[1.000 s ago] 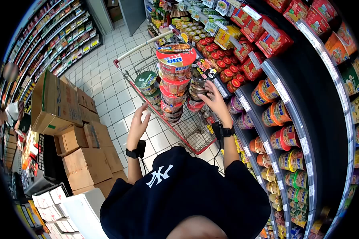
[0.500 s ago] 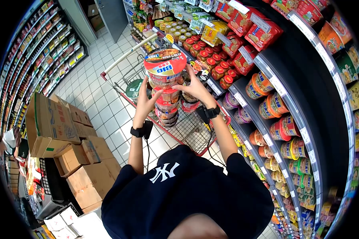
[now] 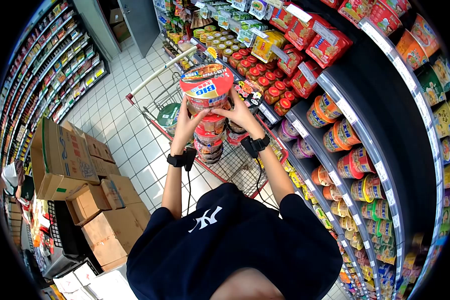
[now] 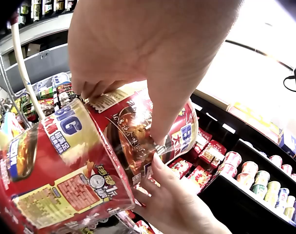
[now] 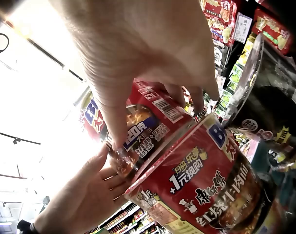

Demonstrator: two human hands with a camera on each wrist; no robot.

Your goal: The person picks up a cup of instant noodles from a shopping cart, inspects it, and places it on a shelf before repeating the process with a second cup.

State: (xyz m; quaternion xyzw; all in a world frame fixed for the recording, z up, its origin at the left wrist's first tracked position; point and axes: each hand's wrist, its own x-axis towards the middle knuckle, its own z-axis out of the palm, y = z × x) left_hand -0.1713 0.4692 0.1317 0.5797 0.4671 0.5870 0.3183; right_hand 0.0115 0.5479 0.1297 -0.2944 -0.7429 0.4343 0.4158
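Note:
Both hands hold the top instant noodle tub (image 3: pixel 206 86), red with "BIG" on its lid, at the head of a tall stack. The left hand (image 3: pixel 186 125) wraps its left side and the right hand (image 3: pixel 241 116) its right side. Their thumbs meet on the near wall of the tub, as the left wrist view also shows. Directly beneath, another red noodle tub (image 5: pixel 201 180) lines up with the held one. Lower tubs (image 3: pixel 208 145) of the stack stand in the shopping cart (image 3: pixel 235 172). Beside them are a green-lidded tub (image 3: pixel 169 115) and a black-lidded tub (image 3: pixel 248 92).
Shelves of noodle cups (image 3: pixel 357 165) run along the right, with red-lidded jars (image 3: pixel 265 77) and red packets (image 3: pixel 327 47) farther up. Cardboard boxes (image 3: pixel 112 230) are piled at the left. The cart's handle (image 3: pixel 165 70) lies beyond the stack, over a tiled floor (image 3: pixel 140 165).
A second ago the hands were apart on either side of the stack. They have since come together around the top tub, and the thumbs have drawn closer to each other.

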